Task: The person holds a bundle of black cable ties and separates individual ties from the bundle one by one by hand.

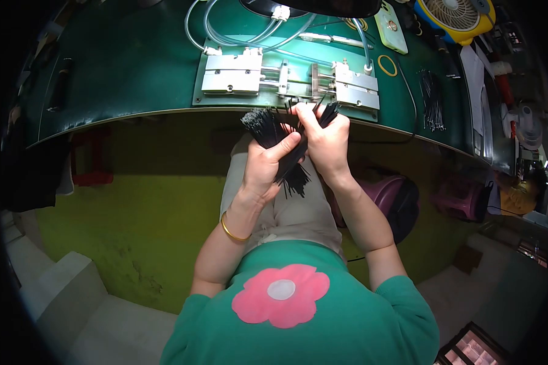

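Observation:
A thick bundle of thin black wires is gripped in my left hand, its trimmed ends fanning up toward the table edge and its lower ends hanging over my lap. My right hand is closed on a smaller bunch of black wires, beside and partly crossing the first bundle. The right thumb and index finger meet near the fixture's front edge; what lies between those tips is too small to make out. Just beyond both hands is a metal clamping fixture with a left block and a right block.
Clear air tubes loop behind the fixture. On the green table are another black wire bundle, a yellow ring, a phone and a yellow-blue fan. A purple stool stands below, at right.

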The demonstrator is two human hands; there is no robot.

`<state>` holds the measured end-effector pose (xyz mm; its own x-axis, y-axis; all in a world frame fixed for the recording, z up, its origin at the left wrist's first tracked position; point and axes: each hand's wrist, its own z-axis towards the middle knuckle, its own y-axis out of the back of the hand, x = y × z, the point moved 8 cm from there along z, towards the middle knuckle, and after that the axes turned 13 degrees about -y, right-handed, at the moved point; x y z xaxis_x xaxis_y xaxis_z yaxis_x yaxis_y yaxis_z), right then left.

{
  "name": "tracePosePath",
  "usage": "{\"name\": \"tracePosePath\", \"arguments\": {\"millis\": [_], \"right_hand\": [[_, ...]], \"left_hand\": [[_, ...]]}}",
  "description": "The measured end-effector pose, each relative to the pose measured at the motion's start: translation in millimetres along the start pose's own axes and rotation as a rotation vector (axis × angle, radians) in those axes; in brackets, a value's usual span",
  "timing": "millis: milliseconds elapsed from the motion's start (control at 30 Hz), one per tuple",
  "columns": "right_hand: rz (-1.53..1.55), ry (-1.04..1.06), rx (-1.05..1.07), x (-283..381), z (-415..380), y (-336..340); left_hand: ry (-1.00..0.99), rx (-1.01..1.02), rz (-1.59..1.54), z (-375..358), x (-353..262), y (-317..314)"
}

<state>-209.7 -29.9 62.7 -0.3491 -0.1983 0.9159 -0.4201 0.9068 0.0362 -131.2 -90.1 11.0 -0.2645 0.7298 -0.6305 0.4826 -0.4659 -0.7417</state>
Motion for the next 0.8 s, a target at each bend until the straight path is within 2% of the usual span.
{"name": "tracePosePath", "arguments": {"millis": [300,433,567,700,800], "right_hand": [[0.000,0.044,0.000,-1.7,5.0,1.9],[0.039,-0.066,0.019,-6.5,4.9,2.1],[0.048,-0.047,0.000,-4.3,2.0,2.0],[0.022,-0.008,0.091,-1.4,-1.0,-4.4],[0.026,0.099,0.058,0.7,-0.4,-3.8]], "left_hand": [[0.000,0.027,-0.002,2.0,1.9,-1.4],[0.021,0.049,-0.041,2.0,1.6,-5.4],[0.060,0.059,-0.090,1.7,3.2,-5.7],[0.076,0.071,-0.086,0.6,4.5,-4.3],[0.090,0.059,-0.106,-3.5,6.9,-3.3]]}}
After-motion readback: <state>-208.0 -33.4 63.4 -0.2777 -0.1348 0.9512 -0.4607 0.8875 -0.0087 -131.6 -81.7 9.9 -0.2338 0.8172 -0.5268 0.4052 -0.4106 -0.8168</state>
